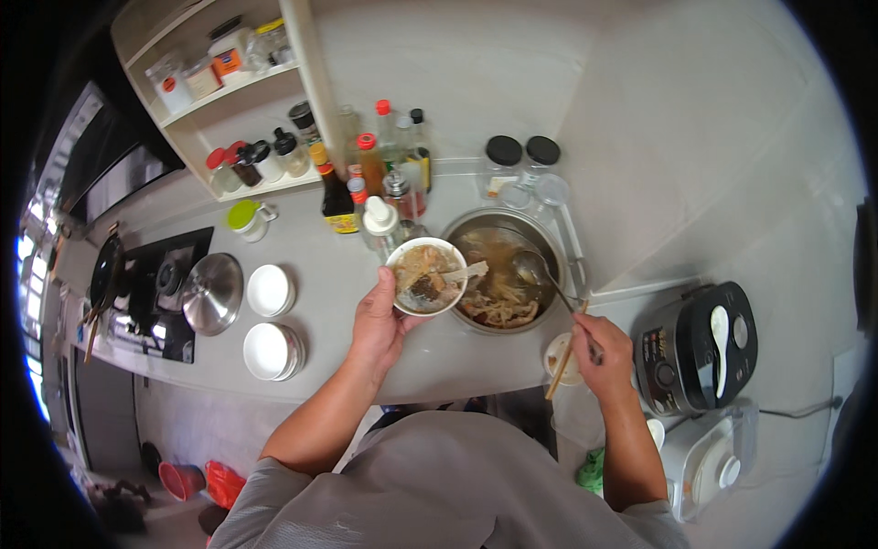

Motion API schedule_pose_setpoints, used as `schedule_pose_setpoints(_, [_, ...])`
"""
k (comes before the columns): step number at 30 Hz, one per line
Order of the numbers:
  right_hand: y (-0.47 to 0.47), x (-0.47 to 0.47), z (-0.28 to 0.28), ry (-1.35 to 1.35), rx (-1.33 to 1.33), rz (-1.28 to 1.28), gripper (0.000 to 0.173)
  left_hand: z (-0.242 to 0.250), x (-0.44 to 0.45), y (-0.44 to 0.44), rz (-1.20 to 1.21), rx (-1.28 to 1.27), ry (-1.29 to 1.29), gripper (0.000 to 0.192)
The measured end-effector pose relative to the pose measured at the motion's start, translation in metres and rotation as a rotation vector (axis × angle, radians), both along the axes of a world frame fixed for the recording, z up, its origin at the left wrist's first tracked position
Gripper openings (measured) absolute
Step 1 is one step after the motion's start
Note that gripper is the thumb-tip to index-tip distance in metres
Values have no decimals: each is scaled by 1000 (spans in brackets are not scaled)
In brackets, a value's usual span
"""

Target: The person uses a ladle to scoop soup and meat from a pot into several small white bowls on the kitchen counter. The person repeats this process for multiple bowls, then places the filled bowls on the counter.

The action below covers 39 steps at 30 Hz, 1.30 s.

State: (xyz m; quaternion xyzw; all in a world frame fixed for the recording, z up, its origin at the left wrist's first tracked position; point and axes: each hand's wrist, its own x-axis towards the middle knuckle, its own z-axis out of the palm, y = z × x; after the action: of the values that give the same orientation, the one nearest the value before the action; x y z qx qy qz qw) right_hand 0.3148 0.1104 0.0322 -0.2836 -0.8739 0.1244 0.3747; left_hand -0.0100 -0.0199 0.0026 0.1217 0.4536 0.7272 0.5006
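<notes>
My left hand [379,321] holds a white bowl [392,302] of soup with pieces of meat; a bone [468,270] sticks out over its rim. The bowl is beside the left rim of a stainless steel pot [560,302], above the counter. Broth [490,243] and chunks of meat [504,310] are in the pot. My right hand [603,357] grips the handle of a metal ladle [529,267], whose bowl is in the broth. Wooden chopsticks [561,370] run alongside my right fingers; whether the hand also holds them I cannot tell.
Stacked white bowls [269,351] and a steel lid [212,294] lie left, near a gas hob [164,302]. Sauce bottles [336,192] and lidded jars [503,165] stand behind. A small dish [554,357] and a rice cooker [686,350] bearing a white spoon [719,343] are right.
</notes>
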Motion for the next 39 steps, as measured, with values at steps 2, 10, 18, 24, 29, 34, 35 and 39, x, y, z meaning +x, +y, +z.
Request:
schedule_pose_setpoints(2, [1,3,-28,200,-310,-149,15,0,-6,-10,12,15,8,83])
schedule_pose_setpoints(10, [12,5,-49,331,-698,-286,20,31,-53,-87,293,-39,27,75])
schedule_pose_setpoints(18, [37,14,-64,398,-819,-344,30,30,-120,-188,704,-144,135,71])
schedule_pose_setpoints(24, [38,14,-60,339,-841,-373,33,-19,-175,-272,871,-302,200,77])
schedule_pose_setpoints(29, [37,13,-59,338,-847,-385,34,-66,-206,-312,979,-426,242,76])
schedule_pose_setpoints(34, [34,11,-58,319,-823,-378,34,-114,-227,-329,997,-471,212,73])
schedule_pose_setpoints(35, [35,12,-60,321,-820,-374,34,-123,-231,-331,993,-487,202,73])
schedule_pose_setpoints(39, [32,13,-60,331,-821,-393,35,-152,-242,-335,986,-521,178,73])
